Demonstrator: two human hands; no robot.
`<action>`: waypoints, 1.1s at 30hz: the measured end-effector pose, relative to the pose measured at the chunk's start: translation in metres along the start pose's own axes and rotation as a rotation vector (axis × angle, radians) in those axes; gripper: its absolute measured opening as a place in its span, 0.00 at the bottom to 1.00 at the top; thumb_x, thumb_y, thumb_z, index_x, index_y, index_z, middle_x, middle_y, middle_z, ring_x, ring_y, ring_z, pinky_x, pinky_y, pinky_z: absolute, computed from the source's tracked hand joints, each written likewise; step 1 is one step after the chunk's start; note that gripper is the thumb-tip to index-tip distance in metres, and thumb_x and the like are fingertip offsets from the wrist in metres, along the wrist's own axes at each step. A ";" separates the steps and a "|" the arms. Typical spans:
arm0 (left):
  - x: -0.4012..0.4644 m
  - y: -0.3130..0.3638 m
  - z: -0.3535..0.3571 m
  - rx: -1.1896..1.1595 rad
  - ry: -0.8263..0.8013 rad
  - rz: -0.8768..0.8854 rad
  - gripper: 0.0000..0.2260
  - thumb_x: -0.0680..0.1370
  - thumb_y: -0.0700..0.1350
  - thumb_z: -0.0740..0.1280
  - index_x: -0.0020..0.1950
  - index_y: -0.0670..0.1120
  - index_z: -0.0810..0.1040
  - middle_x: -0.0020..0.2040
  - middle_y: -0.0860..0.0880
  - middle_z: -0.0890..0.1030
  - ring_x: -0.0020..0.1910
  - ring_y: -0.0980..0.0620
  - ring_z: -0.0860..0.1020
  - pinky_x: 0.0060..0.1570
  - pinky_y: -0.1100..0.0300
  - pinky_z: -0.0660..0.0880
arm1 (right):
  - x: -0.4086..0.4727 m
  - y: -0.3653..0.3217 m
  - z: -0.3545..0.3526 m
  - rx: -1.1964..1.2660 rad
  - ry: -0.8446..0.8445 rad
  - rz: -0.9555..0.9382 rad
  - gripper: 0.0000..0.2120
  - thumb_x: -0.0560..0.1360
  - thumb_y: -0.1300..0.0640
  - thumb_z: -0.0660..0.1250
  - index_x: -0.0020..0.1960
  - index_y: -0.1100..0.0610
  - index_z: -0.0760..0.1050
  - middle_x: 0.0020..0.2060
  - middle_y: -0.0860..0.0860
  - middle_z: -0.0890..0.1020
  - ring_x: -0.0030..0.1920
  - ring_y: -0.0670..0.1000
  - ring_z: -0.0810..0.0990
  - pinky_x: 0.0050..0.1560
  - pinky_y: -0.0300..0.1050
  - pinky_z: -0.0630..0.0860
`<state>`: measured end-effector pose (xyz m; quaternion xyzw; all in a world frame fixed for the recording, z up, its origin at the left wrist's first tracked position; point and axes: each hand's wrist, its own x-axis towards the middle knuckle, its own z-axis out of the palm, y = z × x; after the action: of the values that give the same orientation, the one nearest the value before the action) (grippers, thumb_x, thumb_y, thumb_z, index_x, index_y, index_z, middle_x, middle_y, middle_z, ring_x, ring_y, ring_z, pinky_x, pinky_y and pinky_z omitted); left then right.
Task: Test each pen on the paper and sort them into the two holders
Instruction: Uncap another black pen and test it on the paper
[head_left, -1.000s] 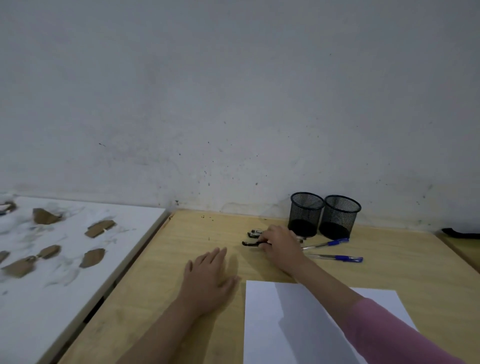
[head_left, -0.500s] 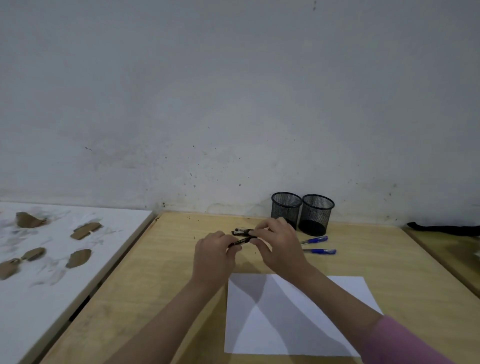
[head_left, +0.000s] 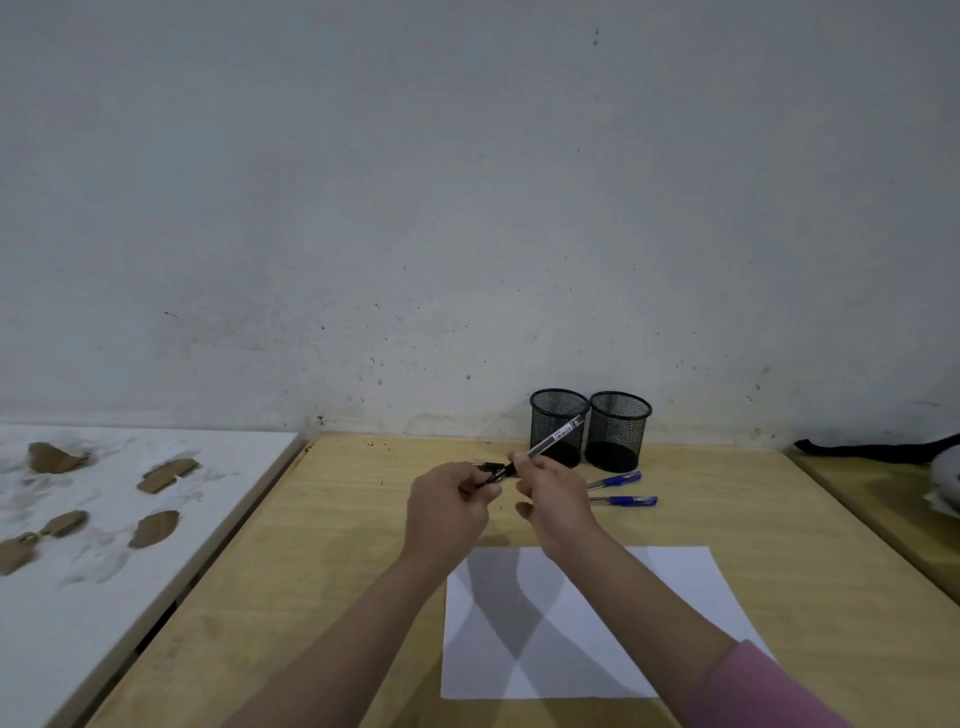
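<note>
My right hand grips a black pen by its barrel, the far end slanting up toward the holders. My left hand pinches the pen's black cap end just left of the right hand. Both hands hover above the wooden table, beyond the white sheet of paper. Two black mesh holders stand side by side by the wall, the left holder and the right holder. Two blue-capped pens lie on the table in front of the holders. Another dark pen end shows behind my left fingers.
A white board with several brown scraps lies to the left of the table. At the right edge sit a second wooden surface and a dark object. The wall runs close behind the holders.
My right hand picked a black pen off the table and lifted it. My left hand rose from the table and took hold of the pen's cap end. The pen now tilts up to the right.
</note>
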<state>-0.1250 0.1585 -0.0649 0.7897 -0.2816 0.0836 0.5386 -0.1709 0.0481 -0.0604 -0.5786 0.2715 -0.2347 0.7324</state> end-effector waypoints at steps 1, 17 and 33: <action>0.001 0.001 0.001 -0.011 -0.008 -0.011 0.04 0.69 0.40 0.73 0.35 0.46 0.81 0.28 0.57 0.77 0.28 0.61 0.73 0.29 0.72 0.68 | 0.003 -0.001 0.000 0.016 -0.004 0.031 0.07 0.76 0.57 0.66 0.41 0.57 0.80 0.30 0.49 0.71 0.36 0.48 0.69 0.37 0.43 0.69; 0.019 0.000 0.014 -0.150 -0.070 -0.154 0.06 0.69 0.38 0.73 0.33 0.44 0.80 0.31 0.46 0.79 0.23 0.60 0.69 0.24 0.72 0.64 | 0.025 -0.007 0.011 0.174 0.034 0.181 0.08 0.77 0.63 0.64 0.40 0.60 0.77 0.28 0.49 0.72 0.29 0.45 0.69 0.33 0.40 0.67; 0.023 -0.082 -0.004 0.357 -0.165 -0.212 0.05 0.72 0.50 0.70 0.44 0.52 0.83 0.44 0.52 0.83 0.47 0.51 0.79 0.48 0.55 0.76 | 0.024 -0.011 -0.071 -0.114 0.172 -0.148 0.10 0.75 0.56 0.68 0.36 0.54 0.79 0.32 0.53 0.75 0.37 0.51 0.72 0.39 0.45 0.73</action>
<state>-0.0618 0.1754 -0.1191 0.9019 -0.2209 0.0104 0.3711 -0.2005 -0.0213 -0.0660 -0.6155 0.3031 -0.3210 0.6529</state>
